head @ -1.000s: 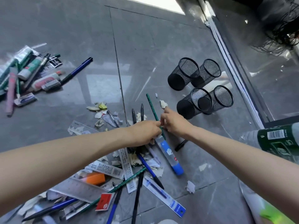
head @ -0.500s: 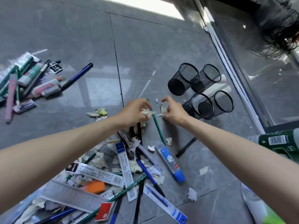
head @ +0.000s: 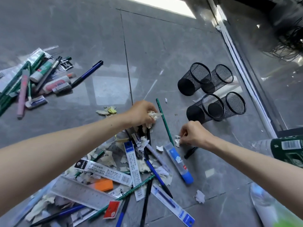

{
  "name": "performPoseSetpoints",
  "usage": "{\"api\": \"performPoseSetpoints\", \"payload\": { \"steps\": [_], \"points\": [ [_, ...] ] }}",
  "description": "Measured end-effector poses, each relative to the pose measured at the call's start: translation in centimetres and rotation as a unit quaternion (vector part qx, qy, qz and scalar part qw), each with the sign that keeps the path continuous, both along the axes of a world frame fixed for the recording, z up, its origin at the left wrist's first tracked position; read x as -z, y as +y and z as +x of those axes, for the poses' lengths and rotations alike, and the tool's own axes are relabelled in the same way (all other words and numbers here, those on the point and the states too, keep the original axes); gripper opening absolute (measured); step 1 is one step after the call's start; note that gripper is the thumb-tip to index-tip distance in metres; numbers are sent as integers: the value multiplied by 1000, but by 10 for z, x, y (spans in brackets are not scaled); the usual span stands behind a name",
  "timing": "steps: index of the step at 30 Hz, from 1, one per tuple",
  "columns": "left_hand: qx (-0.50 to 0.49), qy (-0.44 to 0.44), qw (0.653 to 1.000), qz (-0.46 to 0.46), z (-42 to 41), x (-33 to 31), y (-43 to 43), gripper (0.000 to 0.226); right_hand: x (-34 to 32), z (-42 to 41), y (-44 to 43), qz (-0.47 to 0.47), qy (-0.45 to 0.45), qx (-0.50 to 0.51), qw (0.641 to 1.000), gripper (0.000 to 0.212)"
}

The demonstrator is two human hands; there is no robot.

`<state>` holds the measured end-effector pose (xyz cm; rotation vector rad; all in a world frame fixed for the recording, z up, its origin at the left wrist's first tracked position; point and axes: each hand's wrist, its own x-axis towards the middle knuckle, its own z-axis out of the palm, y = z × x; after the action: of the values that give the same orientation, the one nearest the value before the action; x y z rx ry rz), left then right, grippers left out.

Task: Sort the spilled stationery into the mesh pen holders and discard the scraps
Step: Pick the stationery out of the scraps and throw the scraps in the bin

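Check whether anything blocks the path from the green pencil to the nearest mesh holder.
Nothing visible does. Only bare floor lies between the pencil and that holder. The right hand, pinching a scrap, is beside the pencil's near end, off that path.

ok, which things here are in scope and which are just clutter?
In scope: left hand gripping paper scraps; right hand pinching a scrap; mesh pen holders; green pencil; ruler.
Clutter: green-labelled bottle; black cables.
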<state>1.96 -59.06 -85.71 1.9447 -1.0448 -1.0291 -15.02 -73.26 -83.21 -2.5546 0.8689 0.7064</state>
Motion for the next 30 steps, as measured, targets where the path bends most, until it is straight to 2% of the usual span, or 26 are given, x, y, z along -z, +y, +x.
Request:
{"api": "performPoseSetpoints", "payload": {
  "steps": [4, 8, 13, 18, 22, 26, 28, 30],
  "points": [
    [-13, 25, 1000, 0, -7, -3, -2, 29, 5, -9, 8, 22, 6, 22, 1000, 24],
    [-15, 9, 1000, 1, -11, -9, 1, 33, 7, -9, 20, 40, 0, 3, 999, 10],
    [-33, -10, 999, 17, -2, -19, 18, 34, 8, -10, 29, 44, 20, -29, 998, 7],
    [-69, 10, 997, 31, 9, -33, 37, 30, -6, -4, 22, 41, -41, 57, 997, 15],
    [-110, 64, 990, 54, 18, -44, 58, 20, -34, 21, 23, 104, -125, 147, 976, 12],
    [-188, 159, 967, 68, 30, -71, 95, 19, -55, 59, 56, 171, -167, 151, 959, 10],
    [-211, 149, 964, 63, 45, -90, 126, 19, -66, 84, 86, 225, -168, 123, 952, 23],
    [-239, 97, 964, 62, 59, -113, 167, 15, -81, 115, 125, 270, -169, 81, 944, 32]
  ]
}}
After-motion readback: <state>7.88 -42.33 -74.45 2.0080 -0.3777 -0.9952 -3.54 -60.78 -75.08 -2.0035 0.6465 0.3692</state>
